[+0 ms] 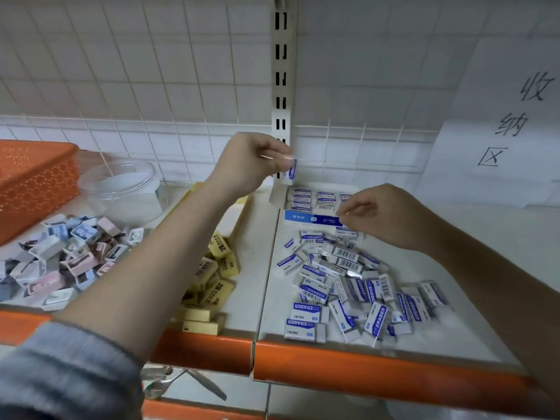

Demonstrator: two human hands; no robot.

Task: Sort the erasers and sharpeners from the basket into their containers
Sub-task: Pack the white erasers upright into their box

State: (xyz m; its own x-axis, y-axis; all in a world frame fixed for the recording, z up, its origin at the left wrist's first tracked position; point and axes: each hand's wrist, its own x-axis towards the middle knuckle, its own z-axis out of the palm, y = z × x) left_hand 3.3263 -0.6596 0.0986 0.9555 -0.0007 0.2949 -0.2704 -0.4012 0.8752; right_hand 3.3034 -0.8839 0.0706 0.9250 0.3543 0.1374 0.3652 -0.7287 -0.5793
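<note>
While the left hand (253, 160) is pinching a white and blue eraser (290, 172) above the open box (315, 204) of erasers at the back of the shelf (472, 338), the right hand (383, 215) is hovering with fingers loosely curled, holding nothing visible, over the loose eraser pile (348, 286). Sharpeners (65, 256) are lying left, beside the orange basket (33, 183) and clear jar (124, 189).

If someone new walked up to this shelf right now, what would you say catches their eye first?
Probably the left hand, raised mid-shelf and pinching a blue-and-white eraser above the white box of neatly rowed erasers. Next, the loose heap of blue-and-white erasers spread across the right of the shelf, under the right hand. On the left lies a pile of pastel sharpeners, with an orange basket behind it.
</note>
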